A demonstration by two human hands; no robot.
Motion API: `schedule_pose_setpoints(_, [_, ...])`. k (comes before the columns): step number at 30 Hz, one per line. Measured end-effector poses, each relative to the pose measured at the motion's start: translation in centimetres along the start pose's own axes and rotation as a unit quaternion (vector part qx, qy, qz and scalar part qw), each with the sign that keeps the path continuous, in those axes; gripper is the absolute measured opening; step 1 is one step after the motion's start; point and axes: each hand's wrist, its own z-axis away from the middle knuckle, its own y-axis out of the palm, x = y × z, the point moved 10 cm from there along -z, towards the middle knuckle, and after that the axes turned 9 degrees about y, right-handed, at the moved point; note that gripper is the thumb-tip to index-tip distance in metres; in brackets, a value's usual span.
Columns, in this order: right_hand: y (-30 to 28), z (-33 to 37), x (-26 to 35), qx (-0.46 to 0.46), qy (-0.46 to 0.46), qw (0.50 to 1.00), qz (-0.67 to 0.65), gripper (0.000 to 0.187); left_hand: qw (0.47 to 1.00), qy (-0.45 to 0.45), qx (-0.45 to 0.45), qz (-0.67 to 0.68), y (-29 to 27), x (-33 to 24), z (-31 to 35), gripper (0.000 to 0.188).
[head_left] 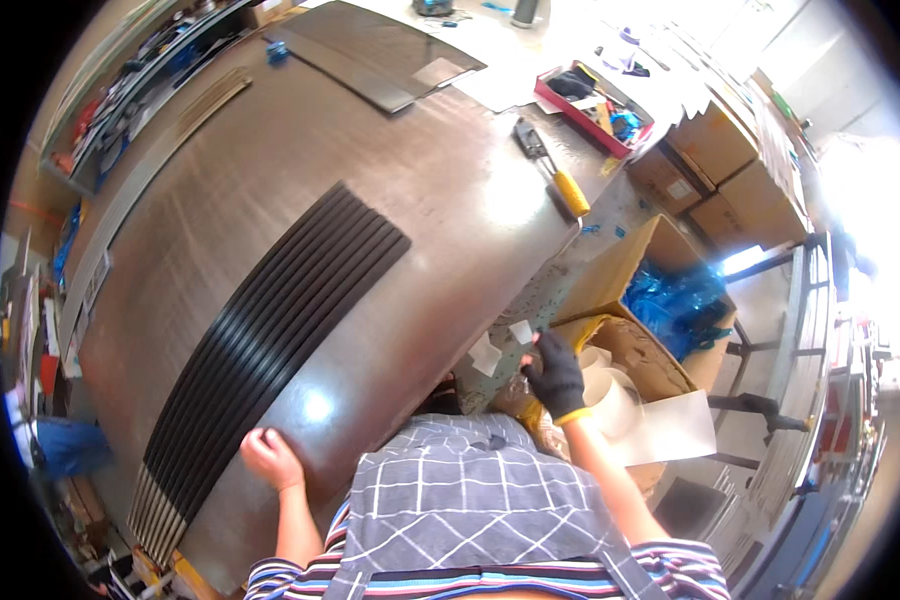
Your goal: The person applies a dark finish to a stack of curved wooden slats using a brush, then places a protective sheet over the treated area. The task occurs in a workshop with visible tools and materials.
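Note:
A row of long black ribbed strips (270, 340) lies side by side on the brown metal-topped table (450, 200). Beside its near edge, my bare left hand (272, 460) rests on the tabletop, fingers curled in; whether anything is inside them is hidden. Off the table's right side is my right hand (556, 378), in a black glove with a yellow cuff and some bare fingertips. Its thumb and forefinger stand apart. A small white scrap (521, 332) shows right at the forefinger's tip, and I cannot tell if it touches. Another white scrap (485, 355) lies below.
Right of me stand an open cardboard box (610, 270) with blue plastic film (675, 305) and a box holding white rolled sheets (610, 400). A yellow-handled tool (555, 170) lies at the table's right corner, near a red tray (595, 110). Dark flat panels (370, 50) lie at the far end.

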Motion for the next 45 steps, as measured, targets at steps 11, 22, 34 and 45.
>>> schedule_pose_setpoints(11, [-6.9, -29.4, -4.0, -0.16, 0.047, 0.98, 0.112, 0.054, 0.93, 0.066, -0.079, 0.353, 3.8, -28.2, -23.4, 0.023])
schedule_pose_setpoints(22, [-8.0, -38.3, -11.9, 0.054, 0.028, 0.986, 0.152, 0.042, 0.972, 0.02, 0.027, 0.234, 13.6, -37.0, -41.8, 0.028])
schedule_pose_setpoints(34, [-10.8, -65.5, 10.6, -0.091, -0.333, 0.938, -0.043, 0.042, 0.971, -0.214, 0.101, 0.019, 21.3, -29.9, -47.3, 0.04])
schedule_pose_setpoints(45, [5.9, -96.8, 23.6, -0.121, -0.164, 0.975, 0.091, 0.087, 0.949, -0.29, 0.097, 0.081, 25.2, -27.5, -45.9, 0.04])
